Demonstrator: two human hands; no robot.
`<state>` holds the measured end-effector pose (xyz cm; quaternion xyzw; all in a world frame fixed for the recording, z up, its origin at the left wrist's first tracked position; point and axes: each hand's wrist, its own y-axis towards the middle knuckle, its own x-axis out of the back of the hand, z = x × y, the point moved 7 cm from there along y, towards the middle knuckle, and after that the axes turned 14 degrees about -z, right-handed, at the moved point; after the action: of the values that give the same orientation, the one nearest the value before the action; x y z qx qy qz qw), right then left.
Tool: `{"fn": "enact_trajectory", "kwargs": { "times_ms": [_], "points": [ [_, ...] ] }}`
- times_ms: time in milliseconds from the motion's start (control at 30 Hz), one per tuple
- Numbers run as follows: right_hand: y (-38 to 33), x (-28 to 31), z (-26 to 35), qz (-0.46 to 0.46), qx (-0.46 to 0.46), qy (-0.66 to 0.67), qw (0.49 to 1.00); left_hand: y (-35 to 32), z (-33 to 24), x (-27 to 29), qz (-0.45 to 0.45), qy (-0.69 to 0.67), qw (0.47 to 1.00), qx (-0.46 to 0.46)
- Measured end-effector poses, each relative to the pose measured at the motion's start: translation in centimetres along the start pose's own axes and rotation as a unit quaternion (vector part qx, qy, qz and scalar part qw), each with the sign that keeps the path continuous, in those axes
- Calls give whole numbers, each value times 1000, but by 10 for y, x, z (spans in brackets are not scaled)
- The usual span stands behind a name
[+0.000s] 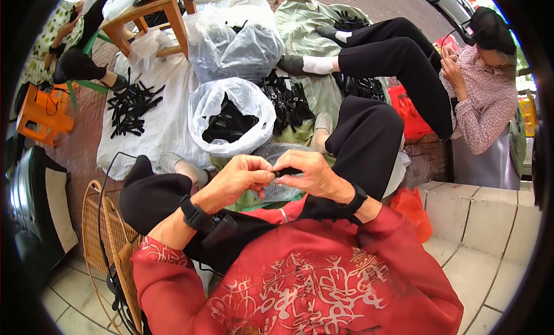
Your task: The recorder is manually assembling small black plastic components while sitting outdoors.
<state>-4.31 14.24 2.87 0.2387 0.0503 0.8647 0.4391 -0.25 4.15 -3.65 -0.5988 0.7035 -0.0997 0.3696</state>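
Both hands meet over my lap. My right hand (314, 172) pinches a small black strap-like piece (288, 171) between thumb and fingers. My left hand (239, 178) is closed at the near end of that piece, its thumb and forefinger pressed together there. Most of the piece is hidden by my fingers. Just beyond my hands stands a white plastic bag (199, 118), its mouth rolled open, with black strap pieces (231, 124) inside. A pile of black straps with shiny metal parts (288, 104) lies to the right of this bag.
More black straps (134, 109) lie on a white sheet (167, 130) at left. Behind are a full clear bag (236, 43) and a wooden stool (173, 23). People sit at far left and right. A wicker basket (118, 242) is beside me; tiled steps (467, 219) rise at right.
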Motion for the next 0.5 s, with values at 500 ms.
{"fn": "enact_trajectory", "kwargs": {
  "times_ms": [500],
  "points": [
    [-2,3,7,-6,13,-11,1000,-14,-13,-3,-14,10,999,-43]
  ]
}}
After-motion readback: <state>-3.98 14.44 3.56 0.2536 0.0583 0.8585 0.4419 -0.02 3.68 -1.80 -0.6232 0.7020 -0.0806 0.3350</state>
